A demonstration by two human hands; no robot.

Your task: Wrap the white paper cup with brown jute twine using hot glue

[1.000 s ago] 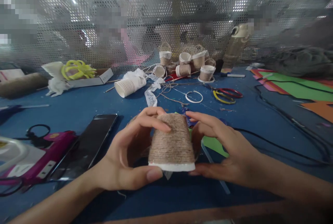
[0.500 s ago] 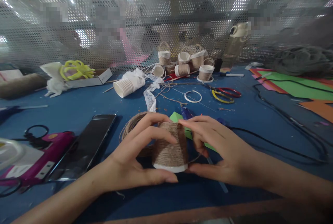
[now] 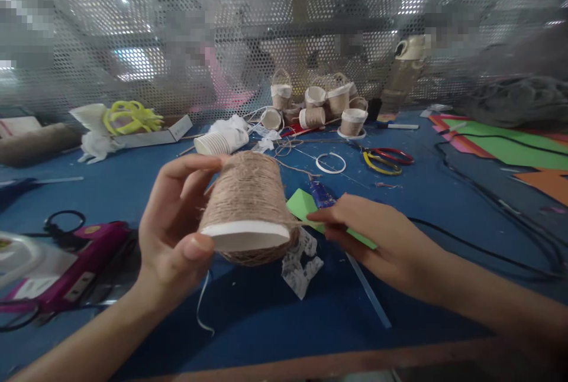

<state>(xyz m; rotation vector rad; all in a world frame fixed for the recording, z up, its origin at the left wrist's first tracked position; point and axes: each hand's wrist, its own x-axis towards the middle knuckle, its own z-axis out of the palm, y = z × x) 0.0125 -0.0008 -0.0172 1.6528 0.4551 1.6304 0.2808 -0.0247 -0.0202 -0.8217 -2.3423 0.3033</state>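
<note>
Twine-wrapped cup (image 3: 248,193), frame centre: likely light, crushable; best gripped around wrapped wall.
Left hand (image 3: 164,234): pinching cup.
Right hand (image 3: 379,237): pinching twine strand (image 3: 302,223).

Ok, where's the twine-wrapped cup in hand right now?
In the head view, the twine-wrapped cup is just left of centre, held in the left hand; at its right side, a twine strand leads to the right hand.
</note>
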